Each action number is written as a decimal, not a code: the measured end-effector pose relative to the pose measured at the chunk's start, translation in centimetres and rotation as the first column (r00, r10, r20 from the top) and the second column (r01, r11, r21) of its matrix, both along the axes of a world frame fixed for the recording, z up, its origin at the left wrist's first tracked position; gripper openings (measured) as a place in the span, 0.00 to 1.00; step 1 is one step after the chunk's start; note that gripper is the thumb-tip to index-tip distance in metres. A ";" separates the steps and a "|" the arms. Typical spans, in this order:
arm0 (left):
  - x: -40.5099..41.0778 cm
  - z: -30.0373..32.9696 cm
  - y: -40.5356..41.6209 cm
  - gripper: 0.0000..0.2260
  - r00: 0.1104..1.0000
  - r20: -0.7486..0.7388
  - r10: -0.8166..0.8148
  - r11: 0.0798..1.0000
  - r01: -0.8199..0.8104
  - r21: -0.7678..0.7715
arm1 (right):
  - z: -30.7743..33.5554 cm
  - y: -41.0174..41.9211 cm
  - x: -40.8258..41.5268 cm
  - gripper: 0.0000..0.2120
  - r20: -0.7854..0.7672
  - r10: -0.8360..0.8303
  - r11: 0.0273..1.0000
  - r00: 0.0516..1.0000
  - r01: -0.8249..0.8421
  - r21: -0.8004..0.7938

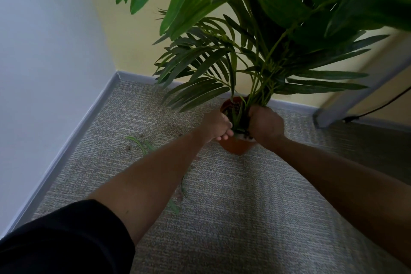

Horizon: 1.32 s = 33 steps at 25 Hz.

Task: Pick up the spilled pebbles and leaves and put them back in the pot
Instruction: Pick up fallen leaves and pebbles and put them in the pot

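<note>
A terracotta pot (pixel 235 145) with a tall green palm plant (pixel 255 40) stands on the carpet near the wall corner. My left hand (pixel 219 125) grips the pot's left rim with curled fingers. My right hand (pixel 264 125) is wrapped around the bundle of plant stems at the pot's top. Dark pebbles (pixel 231 107) fill the pot. Spilled green leaves (pixel 139 143) lie on the carpet to the left, with small brown pebbles (pixel 128 147) near them. Another leaf (pixel 173 207) lies under my left forearm.
Grey carpet (pixel 244 207) covers the floor, edged by a grey baseboard (pixel 73 140). A grey table leg (pixel 355 87) slants down at right, with a black cable (pixel 378 107) beside it. Plant fronds overhang the pot.
</note>
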<state>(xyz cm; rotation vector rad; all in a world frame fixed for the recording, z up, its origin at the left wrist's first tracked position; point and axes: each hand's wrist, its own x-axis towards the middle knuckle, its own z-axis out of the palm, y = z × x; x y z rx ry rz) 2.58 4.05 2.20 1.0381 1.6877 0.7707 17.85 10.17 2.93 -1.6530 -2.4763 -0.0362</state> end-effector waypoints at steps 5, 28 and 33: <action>-4.0 -0.2 -3.3 0.03 0.969 -0.230 -0.088 0.995 0.098 0.031 | -0.2 -3.2 -3.3 0.21 -0.112 0.257 0.966 0.960 -0.256 0.019; -9.0 -10.9 -16.5 0.15 0.145 -0.786 -0.601 0.690 0.590 -0.419 | -13.9 -11.3 -9.4 0.11 0.144 0.861 0.486 0.487 -0.709 -0.510; -9.3 -11.4 -16.5 0.13 0.081 -0.819 -0.568 0.693 0.585 -0.422 | -13.2 -10.8 -8.9 0.08 0.133 0.784 0.577 0.607 -0.631 -0.519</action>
